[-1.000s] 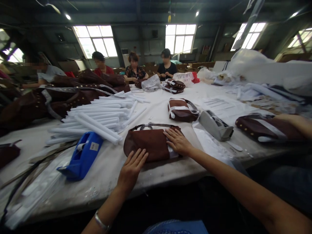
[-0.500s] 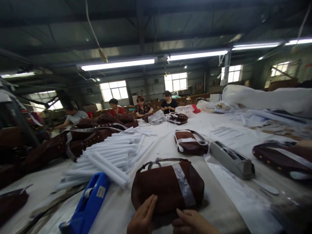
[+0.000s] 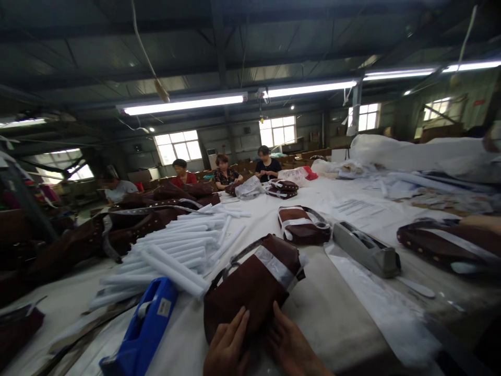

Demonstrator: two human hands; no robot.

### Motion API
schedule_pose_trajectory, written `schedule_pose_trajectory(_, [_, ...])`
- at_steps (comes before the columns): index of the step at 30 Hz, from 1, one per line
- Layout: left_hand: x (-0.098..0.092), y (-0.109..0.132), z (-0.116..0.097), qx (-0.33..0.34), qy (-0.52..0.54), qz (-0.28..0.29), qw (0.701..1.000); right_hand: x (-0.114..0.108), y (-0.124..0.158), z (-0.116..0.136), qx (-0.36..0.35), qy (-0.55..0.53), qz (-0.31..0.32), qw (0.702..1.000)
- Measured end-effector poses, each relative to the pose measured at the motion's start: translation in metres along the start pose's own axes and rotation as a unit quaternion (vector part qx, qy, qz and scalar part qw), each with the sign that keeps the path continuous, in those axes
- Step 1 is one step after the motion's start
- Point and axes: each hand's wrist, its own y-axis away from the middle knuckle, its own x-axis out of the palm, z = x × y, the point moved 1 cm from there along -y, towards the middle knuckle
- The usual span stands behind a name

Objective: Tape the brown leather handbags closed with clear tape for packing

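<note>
A dark brown handbag (image 3: 254,284) with a strip of white paper wrapped round it lies at an angle on the white-covered table (image 3: 332,308) right in front of me. My left hand (image 3: 229,344) rests on the bag's near end with its fingers stretched out flat and together. My right hand (image 3: 291,347) is beside it at the bag's near right corner, thumb on top and the other fingers hidden below, gripping the bag. A blue tape dispenser (image 3: 143,329) sits just left of the bag.
A pile of white paper rolls (image 3: 176,250) lies at the left, a grey tape dispenser (image 3: 366,253) at the right. More wrapped brown bags (image 3: 303,225) are spread about, and a heap of them (image 3: 117,230) at the far left. Several people (image 3: 225,175) sit at the far end.
The camera tipped up and the hands slid to the bag's near end. In the last half second the bag turned anticlockwise, so its strap end points up and to the right.
</note>
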Motion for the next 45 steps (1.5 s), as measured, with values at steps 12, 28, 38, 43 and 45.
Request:
schedule_pose_trajectory(12, [0.01, 0.01, -0.034, -0.027, -0.102, -0.024, 0.994, -0.001, -0.007, -0.005, -0.05, 0.105, -0.084, 0.99])
schedule_pose_trajectory(28, [-0.008, -0.012, -0.02, -0.034, -0.039, -0.009, 0.999, -0.066, 0.041, 0.103, -0.236, 0.61, 0.019, 0.756])
schedule_pose_trajectory(38, [0.0, -0.007, -0.032, -0.046, -0.001, -0.012, 0.999, -0.225, 0.045, 0.242, -0.291, 0.863, -0.184, 0.37])
schedule_pose_trajectory(43, [0.0, -0.006, -0.031, -0.035, -0.017, -0.009, 0.999, -0.224, 0.039, 0.249, -0.31, 0.864, -0.133, 0.373])
schedule_pose_trajectory(45, [0.0, -0.006, -0.031, -0.034, -0.023, -0.005, 0.999, -0.213, 0.038, 0.255, -0.329, 0.859, -0.129, 0.371])
